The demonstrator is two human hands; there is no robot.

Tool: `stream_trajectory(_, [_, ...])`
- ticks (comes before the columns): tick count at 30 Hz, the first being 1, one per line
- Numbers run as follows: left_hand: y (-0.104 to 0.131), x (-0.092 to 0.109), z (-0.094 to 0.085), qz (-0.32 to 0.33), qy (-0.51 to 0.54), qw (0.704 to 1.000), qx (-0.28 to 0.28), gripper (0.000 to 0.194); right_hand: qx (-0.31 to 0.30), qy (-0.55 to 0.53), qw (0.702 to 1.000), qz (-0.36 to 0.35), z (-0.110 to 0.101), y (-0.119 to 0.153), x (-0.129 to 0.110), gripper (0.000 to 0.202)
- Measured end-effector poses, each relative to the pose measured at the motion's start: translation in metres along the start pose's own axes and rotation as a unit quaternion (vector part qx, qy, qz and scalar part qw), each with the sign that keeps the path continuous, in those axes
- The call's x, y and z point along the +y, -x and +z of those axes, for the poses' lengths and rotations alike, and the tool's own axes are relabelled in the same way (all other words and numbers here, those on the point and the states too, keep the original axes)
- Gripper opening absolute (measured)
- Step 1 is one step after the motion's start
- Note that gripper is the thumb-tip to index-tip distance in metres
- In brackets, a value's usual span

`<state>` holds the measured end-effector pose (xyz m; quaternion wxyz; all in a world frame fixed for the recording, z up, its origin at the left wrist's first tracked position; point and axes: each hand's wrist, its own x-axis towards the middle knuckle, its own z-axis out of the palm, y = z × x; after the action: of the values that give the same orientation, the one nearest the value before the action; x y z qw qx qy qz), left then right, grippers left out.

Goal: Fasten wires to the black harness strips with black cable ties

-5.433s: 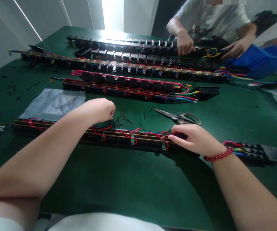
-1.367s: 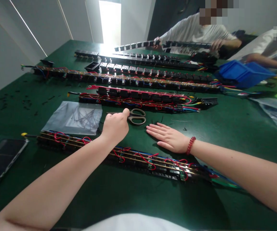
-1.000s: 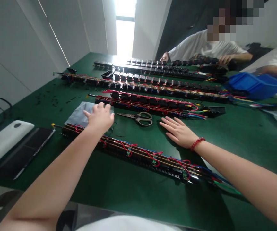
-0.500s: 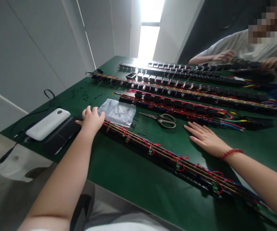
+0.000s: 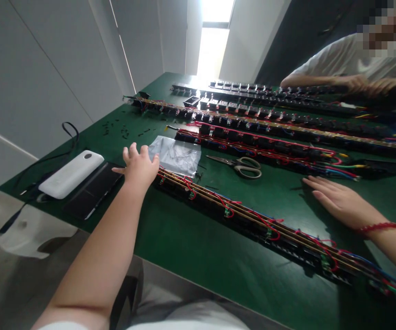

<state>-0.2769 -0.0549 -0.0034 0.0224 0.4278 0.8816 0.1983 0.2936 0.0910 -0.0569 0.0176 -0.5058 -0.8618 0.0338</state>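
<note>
A long black strip lies slantwise across the near table, with brass-coloured rods, red and blue wires and small green circuit boards along it. My left hand is at the strip's far left end, fingers spread; whether the palm presses on that end is hidden. Beside its thumb lies a clear plastic bag. My right hand is stretched out low over the tabletop beyond the strip, fingers extended and holding nothing visible. A thin dark mark, object or shadow, shows at its fingertips. Scissors lie between the hands.
Several similar wired strips lie across the back of the green table. A white power bank-like device and a black phone-like slab sit at left, near a cable. Small black scraps are scattered behind. A co-worker sits opposite.
My right hand has moved rightward along the table, away from the scissors. My left hand keeps its place at the strip's end. The view has shifted slightly. The co-worker's hands have come closer together.
</note>
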Motion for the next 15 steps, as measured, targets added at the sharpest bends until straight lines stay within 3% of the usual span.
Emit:
stream_trajectory(2, [-0.004, -0.004, 0.000, -0.032, 0.015, 0.999, -0.027, 0.055, 0.016, -0.004, 1.000, 0.007, -0.003, 0.000, 0.001, 0.072])
stream_trajectory(5, [-0.008, -0.008, 0.003, -0.022, 0.018, 0.999, -0.039, 0.055, 0.024, -0.007, 1.000, 0.008, -0.003, -0.003, -0.004, 0.072])
stream_trajectory(11, [-0.007, -0.007, 0.010, 0.012, 0.001, 0.999, -0.040, 0.050, -0.019, 0.018, 0.999, -0.032, 0.005, -0.018, -0.031, 0.076])
stream_trajectory(15, [-0.007, -0.008, 0.011, 0.008, 0.002, 0.999, -0.039, 0.051, -0.041, 0.031, 0.998, -0.023, 0.013, -0.025, -0.039, 0.077])
